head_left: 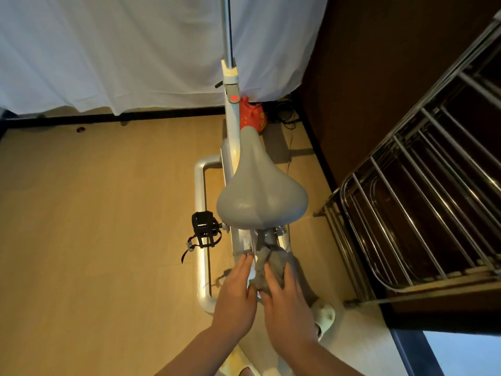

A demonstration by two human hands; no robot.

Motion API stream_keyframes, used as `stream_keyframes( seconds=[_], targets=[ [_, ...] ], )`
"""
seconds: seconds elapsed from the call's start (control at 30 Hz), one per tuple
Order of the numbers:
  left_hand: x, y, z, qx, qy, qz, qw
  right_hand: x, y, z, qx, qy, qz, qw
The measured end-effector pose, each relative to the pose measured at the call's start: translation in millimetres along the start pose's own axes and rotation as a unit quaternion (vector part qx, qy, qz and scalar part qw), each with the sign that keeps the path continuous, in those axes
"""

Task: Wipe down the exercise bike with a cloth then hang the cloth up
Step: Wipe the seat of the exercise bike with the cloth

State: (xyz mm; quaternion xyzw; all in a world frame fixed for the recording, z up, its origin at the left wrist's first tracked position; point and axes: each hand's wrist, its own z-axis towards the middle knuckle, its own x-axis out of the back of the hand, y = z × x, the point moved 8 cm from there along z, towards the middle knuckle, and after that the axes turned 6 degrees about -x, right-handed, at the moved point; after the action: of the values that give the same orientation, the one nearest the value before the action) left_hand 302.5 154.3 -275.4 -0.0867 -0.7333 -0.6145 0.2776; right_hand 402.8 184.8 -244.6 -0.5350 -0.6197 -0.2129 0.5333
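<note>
I look down on a white exercise bike with a grey saddle and a black strapped pedal on its left. Below the saddle a crumpled grey cloth lies against the bike's rear frame. My right hand presses on the cloth, its fingers spread over it. Just left of it, my left hand rests with straight fingers on the frame, touching the cloth's edge. The frame under both hands is mostly hidden.
A metal drying rack with several bars stands to the right, close to the saddle. A white curtain hangs behind the bike. A red bag and cables lie in the far corner. The white base bar curves along the wooden floor.
</note>
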Motion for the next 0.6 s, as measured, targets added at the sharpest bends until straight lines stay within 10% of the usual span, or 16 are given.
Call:
stream_keyframes(
  seconds=[0.2, 0.47, 0.6],
  targets=[
    [13, 2, 3, 0.036, 0.021, -0.054, 0.998, 27, 8, 13, -0.030, 0.027, 0.115, 0.993],
    [24, 19, 13, 0.034, 0.034, -0.068, 0.997, 11, 30, 24, -0.210, 0.052, 0.517, 0.828],
    [20, 20, 13, 0.032, 0.004, -0.047, 0.998, 9, 32, 20, -0.172, 0.036, 0.453, 0.874]
  ],
)
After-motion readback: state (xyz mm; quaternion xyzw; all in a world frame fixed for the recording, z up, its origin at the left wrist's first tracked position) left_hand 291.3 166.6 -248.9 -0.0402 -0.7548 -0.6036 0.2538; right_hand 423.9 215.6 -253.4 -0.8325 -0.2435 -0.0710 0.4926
